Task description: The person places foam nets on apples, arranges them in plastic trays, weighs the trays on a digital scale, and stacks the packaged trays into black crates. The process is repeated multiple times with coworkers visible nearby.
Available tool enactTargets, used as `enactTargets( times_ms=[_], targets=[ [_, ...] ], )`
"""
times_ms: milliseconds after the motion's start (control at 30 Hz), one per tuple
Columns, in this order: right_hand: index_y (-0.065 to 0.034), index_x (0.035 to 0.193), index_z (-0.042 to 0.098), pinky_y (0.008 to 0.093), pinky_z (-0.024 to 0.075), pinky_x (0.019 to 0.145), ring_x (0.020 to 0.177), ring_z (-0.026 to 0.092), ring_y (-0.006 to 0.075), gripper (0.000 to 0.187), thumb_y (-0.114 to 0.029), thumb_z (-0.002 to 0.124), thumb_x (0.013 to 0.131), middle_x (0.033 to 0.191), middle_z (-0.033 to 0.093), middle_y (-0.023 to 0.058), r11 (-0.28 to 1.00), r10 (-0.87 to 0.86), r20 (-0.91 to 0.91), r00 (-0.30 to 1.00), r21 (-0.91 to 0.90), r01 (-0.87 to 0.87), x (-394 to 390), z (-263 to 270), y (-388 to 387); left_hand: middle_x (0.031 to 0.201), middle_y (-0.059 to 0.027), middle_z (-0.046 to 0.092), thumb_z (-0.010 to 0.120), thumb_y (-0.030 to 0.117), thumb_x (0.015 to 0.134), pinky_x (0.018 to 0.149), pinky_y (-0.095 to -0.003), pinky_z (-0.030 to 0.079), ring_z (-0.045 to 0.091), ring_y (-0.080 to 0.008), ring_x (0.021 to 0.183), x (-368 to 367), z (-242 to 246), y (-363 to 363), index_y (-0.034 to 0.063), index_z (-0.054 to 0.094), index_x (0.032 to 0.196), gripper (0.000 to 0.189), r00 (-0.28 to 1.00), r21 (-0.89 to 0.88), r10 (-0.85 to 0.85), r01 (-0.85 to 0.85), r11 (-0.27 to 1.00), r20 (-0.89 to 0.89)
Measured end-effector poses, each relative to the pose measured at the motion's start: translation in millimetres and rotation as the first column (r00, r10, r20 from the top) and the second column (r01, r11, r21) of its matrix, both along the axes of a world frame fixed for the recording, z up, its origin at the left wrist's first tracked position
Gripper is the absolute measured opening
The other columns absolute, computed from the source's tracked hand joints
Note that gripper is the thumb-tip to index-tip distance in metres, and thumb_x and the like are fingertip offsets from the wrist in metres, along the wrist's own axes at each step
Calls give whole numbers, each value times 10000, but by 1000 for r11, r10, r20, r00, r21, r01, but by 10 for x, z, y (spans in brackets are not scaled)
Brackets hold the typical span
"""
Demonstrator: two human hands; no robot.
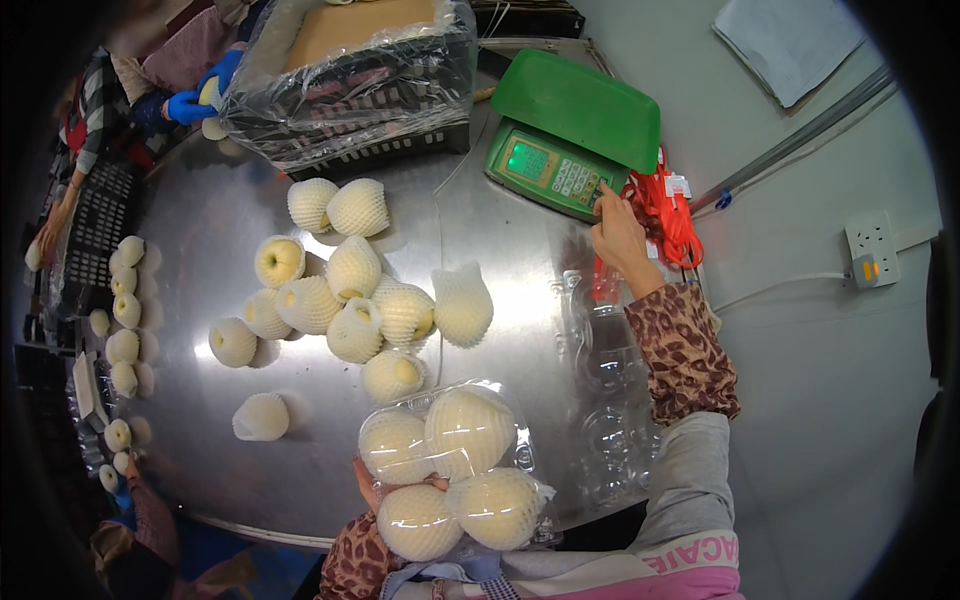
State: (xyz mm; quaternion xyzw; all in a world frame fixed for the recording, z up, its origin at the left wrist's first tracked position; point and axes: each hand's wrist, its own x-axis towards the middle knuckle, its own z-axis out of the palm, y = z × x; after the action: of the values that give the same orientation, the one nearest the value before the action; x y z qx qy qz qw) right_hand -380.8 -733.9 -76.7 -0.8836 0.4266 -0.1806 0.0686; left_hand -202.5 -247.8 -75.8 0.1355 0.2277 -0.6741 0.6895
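My left hand (365, 482) holds a clear plastic clamshell box (525, 450) close to my body, its fingers partly hidden behind the box. Inside are several pale yellow fruits (469, 433) in white foam nets. My right hand (621, 236) is at the keypad of a green digital scale (536, 169), with its index finger extended onto the keys and nothing held. The scale's display is lit, and its green pan (577, 109) sits above the keypad. More foam-netted fruits (355, 268) lie loose on the metal table (202, 225), beside one flattened foam net (463, 304).
Empty clear clamshells (611, 427) lie along the table's right side. Red straps (675, 217) are bundled by the scale. A plastic-lined black crate (360, 105) stands at the back. Blue-gloved co-worker hands (191, 105) hold a fruit at left. A power socket (872, 247) is on the right wall.
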Motion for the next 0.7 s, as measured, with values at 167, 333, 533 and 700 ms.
enactTargets(
  times_ms=[167,333,533,700],
  targets=[
    [-22,1063,504,469,509,862,1115,509,353,311,-61,533,756,1426,463,123,999,-14,-37,999,41,15,44,7,-84,1047,-322,630,258,900,764,850,-574,512,641,-429,962,-68,68,-81,73,404,1425,1069,999,-138,27,-21,990,40],
    [-19,1061,527,460,519,826,1057,537,355,307,-70,536,758,1376,515,129,999,-9,-120,993,-33,5,98,-90,-156,1065,-249,647,214,897,769,761,-537,540,657,-397,849,-63,208,-114,121,443,1405,1029,992,-51,13,-6,999,128],
    [-10,1102,545,457,528,774,1005,560,377,356,-88,556,754,1226,601,184,979,-24,-173,985,-204,-12,173,-80,-219,976,-275,666,205,902,765,775,-533,536,656,-400,868,-97,193,-83,84,467,1382,1057,994,-20,9,-7,1000,110],
    [-2,1201,551,398,529,802,1063,590,305,421,-255,614,872,1147,631,175,953,92,160,983,270,-134,328,317,271,1045,-300,641,290,858,798,834,-556,520,640,-418,932,43,177,-9,49,430,1396,1016,971,-104,11,14,995,238]
  ],
)
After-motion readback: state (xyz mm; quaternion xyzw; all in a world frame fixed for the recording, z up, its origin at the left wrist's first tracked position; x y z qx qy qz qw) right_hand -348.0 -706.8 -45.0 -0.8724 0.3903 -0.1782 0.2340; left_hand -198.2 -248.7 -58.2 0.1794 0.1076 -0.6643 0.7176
